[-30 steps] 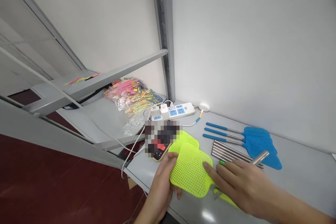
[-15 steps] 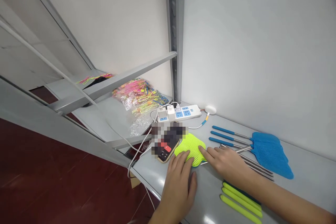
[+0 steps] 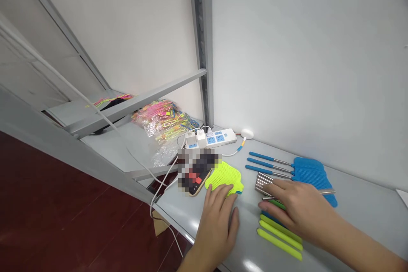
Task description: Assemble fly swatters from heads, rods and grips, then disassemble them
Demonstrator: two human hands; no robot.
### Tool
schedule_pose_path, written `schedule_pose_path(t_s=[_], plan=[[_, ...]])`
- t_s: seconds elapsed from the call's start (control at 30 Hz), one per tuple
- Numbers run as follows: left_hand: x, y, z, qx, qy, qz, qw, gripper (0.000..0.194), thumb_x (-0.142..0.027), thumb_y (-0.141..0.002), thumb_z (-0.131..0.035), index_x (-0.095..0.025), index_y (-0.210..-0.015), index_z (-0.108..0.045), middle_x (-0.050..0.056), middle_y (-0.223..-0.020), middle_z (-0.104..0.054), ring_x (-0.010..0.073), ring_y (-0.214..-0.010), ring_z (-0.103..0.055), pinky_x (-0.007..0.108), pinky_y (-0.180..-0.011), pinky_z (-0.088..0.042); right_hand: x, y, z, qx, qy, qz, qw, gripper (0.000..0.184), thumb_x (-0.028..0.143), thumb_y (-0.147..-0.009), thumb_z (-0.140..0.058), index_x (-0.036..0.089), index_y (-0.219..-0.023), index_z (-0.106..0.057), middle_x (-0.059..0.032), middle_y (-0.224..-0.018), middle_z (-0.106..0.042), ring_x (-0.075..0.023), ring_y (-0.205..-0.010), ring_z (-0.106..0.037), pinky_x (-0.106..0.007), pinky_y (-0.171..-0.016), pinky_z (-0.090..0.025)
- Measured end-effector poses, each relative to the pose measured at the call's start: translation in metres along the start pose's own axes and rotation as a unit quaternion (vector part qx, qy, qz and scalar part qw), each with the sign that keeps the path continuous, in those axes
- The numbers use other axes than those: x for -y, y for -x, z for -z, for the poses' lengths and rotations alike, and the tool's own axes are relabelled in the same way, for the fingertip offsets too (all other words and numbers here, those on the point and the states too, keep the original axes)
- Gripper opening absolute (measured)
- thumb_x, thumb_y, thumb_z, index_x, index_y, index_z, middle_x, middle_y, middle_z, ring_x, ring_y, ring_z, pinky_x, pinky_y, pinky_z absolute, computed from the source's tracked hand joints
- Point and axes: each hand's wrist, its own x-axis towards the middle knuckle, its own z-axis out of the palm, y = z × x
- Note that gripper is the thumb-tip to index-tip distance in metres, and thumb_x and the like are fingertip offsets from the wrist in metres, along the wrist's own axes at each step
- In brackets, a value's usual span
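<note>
My left hand point(image 3: 217, 225) lies flat on the grey table point(image 3: 366, 221), fingers stretched, with its fingertips on a yellow-green swatter head point(image 3: 224, 177). Over to the right, my right hand point(image 3: 298, 211) rests over a bundle of silver metal rods point(image 3: 263, 181), fingers curled; a rod seems to run under it, sticking out at the right point(image 3: 328, 192). Yellow-green handles point(image 3: 279, 236) lie just below that hand. Beyond it lie blue fly swatters point(image 3: 306, 171) with blue-gripped handles point(image 3: 263, 162).
A phone point(image 3: 197, 174) lies left of the yellow-green head, its cable running to a white power strip point(image 3: 212, 138) by the wall. A bag of colourful plastic pieces point(image 3: 161, 117) sits on the shelf at the left. A grey metal post point(image 3: 200, 42) rises behind.
My right hand has moved right, off the yellow-green head and onto the silver rods. My left hand has stayed flat on the head since half a second ago.
</note>
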Motion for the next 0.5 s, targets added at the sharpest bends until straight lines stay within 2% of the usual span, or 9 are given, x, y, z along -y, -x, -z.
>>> schedule_pose_path(t_s=[0.07, 0.17, 0.23, 0.4, 0.5], plan=[[-0.014, -0.007, -0.002, 0.007, 0.041, -0.032, 0.999, 0.033, -0.011, -0.092, -0.045, -0.021, -0.123, -0.05, 0.01, -0.134, -0.053, 0.0246, -0.128, -0.044, 0.055, -0.114, -0.024, -0.006, 0.011, 0.007, 0.01, -0.019, -0.05, 0.999, 0.042, 0.05, -0.099, -0.035, 0.025, -0.082, -0.063, -0.0027, -0.074, -0.064, -0.0195, -0.066, -0.063, -0.031, -0.056, -0.035], [-0.037, -0.019, -0.009, 0.006, 0.125, -0.083, 0.989, 0.032, -0.012, -0.091, -0.046, -0.02, -0.122, -0.051, 0.01, -0.129, -0.056, 0.0238, -0.121, -0.048, 0.047, -0.109, -0.033, -0.016, 0.027, 0.012, 0.026, -0.033, -0.127, 0.991, 0.044, 0.051, -0.098, -0.034, 0.025, -0.076, -0.062, -0.0025, -0.073, -0.063, -0.0188, -0.064, -0.061, -0.031, -0.056, -0.035], [-0.052, -0.029, -0.015, 0.009, 0.185, -0.089, 0.979, 0.033, -0.015, -0.092, -0.047, -0.02, -0.124, -0.05, 0.01, -0.123, -0.058, 0.0232, -0.114, -0.051, 0.043, -0.102, -0.04, -0.02, 0.037, 0.014, 0.037, -0.049, -0.159, 0.985, 0.044, 0.051, -0.099, -0.033, 0.025, -0.076, -0.06, -0.0025, -0.074, -0.062, -0.0191, -0.065, -0.06, -0.031, -0.056, -0.036], [-0.079, -0.059, -0.028, 0.043, 0.292, -0.008, 0.956, 0.026, -0.026, -0.097, -0.045, -0.024, -0.122, -0.052, 0.006, -0.114, -0.063, 0.0215, -0.104, -0.056, 0.036, -0.091, -0.045, -0.021, 0.054, 0.011, 0.064, -0.12, -0.176, 0.975, 0.028, 0.038, -0.101, -0.031, 0.024, -0.095, -0.054, -0.005, -0.09, -0.065, -0.0213, -0.078, -0.062, -0.032, -0.062, -0.041], [-0.084, -0.074, -0.037, 0.091, 0.336, 0.059, 0.936, 0.016, -0.03, -0.098, -0.044, -0.023, -0.104, -0.057, 0.002, -0.094, -0.066, 0.0173, -0.085, -0.06, 0.029, -0.075, -0.045, -0.019, 0.061, 0.005, 0.069, -0.144, -0.141, 0.977, 0.02, 0.019, -0.098, -0.031, 0.022, -0.101, -0.051, -0.0072, -0.095, -0.064, -0.021, -0.081, -0.061, -0.031, -0.063, -0.042]])
